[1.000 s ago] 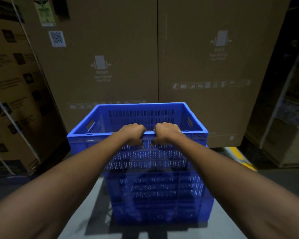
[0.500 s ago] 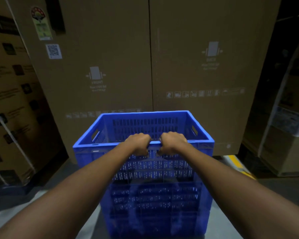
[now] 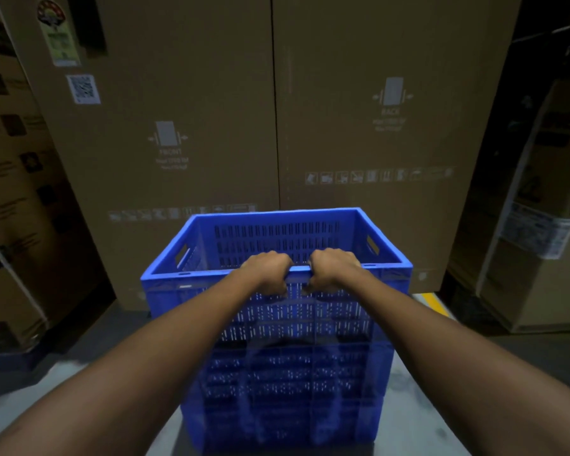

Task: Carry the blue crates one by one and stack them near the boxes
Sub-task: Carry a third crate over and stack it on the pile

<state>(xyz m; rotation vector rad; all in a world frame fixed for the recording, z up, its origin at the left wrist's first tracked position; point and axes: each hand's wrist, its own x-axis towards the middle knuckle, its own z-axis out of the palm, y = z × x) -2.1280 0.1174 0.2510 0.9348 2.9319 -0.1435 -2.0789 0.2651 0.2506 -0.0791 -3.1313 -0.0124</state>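
Observation:
A blue slotted crate (image 3: 277,235) sits on top of another blue crate (image 3: 287,390) on the floor, forming a stack in front of me. My left hand (image 3: 270,271) and my right hand (image 3: 331,268) grip the near rim of the top crate side by side, fingers curled over its edge. The top crate looks empty inside. Two tall cardboard boxes (image 3: 185,126) stand right behind the stack.
More cardboard boxes with straps stand at the left (image 3: 17,192) and at the right (image 3: 540,209). A yellow floor line (image 3: 435,304) runs behind the stack on the right. Grey concrete floor (image 3: 79,373) lies on both sides of the crates.
The top crate has sunk lower in view and now sits squarely on the lower crate. Both hands kept their grip on its near rim.

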